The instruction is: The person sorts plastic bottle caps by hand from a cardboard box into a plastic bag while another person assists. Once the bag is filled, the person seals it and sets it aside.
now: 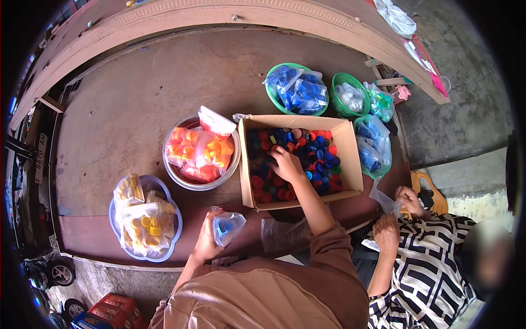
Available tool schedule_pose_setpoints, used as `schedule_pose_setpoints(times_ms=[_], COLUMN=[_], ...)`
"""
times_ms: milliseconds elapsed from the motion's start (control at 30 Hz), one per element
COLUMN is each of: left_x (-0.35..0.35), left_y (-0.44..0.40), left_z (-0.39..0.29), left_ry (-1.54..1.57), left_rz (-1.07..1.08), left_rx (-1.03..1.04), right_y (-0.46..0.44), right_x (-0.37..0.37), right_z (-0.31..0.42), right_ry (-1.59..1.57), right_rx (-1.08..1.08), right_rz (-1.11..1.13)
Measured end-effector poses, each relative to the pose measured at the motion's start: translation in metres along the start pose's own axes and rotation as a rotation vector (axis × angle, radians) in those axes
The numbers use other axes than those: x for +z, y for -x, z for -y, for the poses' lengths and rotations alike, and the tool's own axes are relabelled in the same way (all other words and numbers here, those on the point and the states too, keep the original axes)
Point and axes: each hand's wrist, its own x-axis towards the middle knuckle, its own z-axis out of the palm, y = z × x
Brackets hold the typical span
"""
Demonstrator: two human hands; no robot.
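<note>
Two bare hands show; what is each doing?

– The left hand (207,238) is closed round a clear bag (228,228) with something blue inside, over the near edge of the table (120,109).

– And the right hand (287,166)?

– It reaches into the box (349,162), fingers bent down among the caps (329,160). I cannot tell whether it grips one.

– How do the caps lie?

– Loose and heaped in the box, mostly red and blue.

– What stands around it?

– Just left, a bowl (171,174) of bagged orange caps (213,151); farther left and nearer, a lilac tray (178,216) of bagged yellow caps (150,227). Beyond the box, a green basket (274,70) holds bagged blue caps (307,94).

– Anyone else?

– A co-worker (422,263) on the right, in a black-and-white top, holds a thin bag (386,204) with both hands.
</note>
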Motion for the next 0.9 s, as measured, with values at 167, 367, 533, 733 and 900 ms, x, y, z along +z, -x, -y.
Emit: schedule_pose_setpoints(times_ms=[167,367,533,733,900], left_x=[0.0,-0.001,-0.001,0.0,-0.002], left_y=[0.002,0.003,0.004,0.005,0.005], left_z=[0.009,0.01,0.01,0.01,0.007], left_ry=[-0.016,-0.027,0.003,-0.023,-0.014], left_rz=[0.024,0.028,0.021,0.013,0.031], left_rx=[0.032,0.027,0.017,0.017,0.025], right_y=[-0.006,0.0,0.002,0.018,0.065], right_x=[0.008,0.011,0.003,-0.059,-0.075], right_z=[-0.001,-0.006,-0.018,0.066,0.159], right_ry=[0.102,-0.05,-0.251,-0.66,-0.88], right_rx=[-0.084,-0.054,-0.055,0.046,-0.281], right_rz=[0.152,0.095,-0.078,-0.359,-0.159])
